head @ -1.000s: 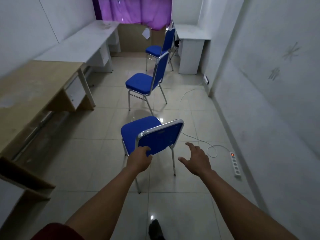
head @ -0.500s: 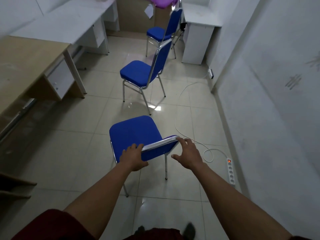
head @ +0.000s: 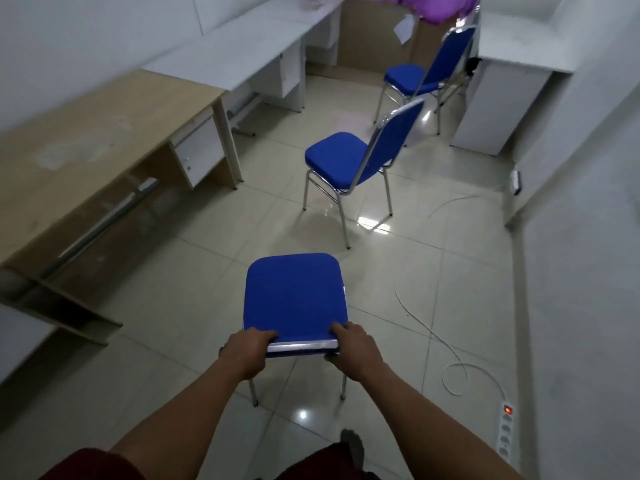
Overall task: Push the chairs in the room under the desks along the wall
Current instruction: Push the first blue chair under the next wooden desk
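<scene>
A blue padded chair with chrome legs, the nearest chair (head: 294, 296), stands on the tiled floor right in front of me. My left hand (head: 247, 351) grips the left end of its backrest top and my right hand (head: 353, 349) grips the right end. A second blue chair (head: 349, 161) stands farther on, mid-room, and a third blue chair (head: 420, 79) sits near the back. Along the left wall runs a wooden desk (head: 79, 147), then a white desk (head: 242, 53).
Another white desk (head: 505, 81) stands at the back right. A white cable (head: 433, 327) snakes over the floor to a power strip (head: 505, 431) by the right wall. Purple curtains (head: 436, 6) hang at the far end. My foot (head: 351, 441) shows below.
Both hands closed onto the nearest chair's backrest; one second ago the right hand was open in the air. My view has stepped closer and swung over the chair, looking down on its seat.
</scene>
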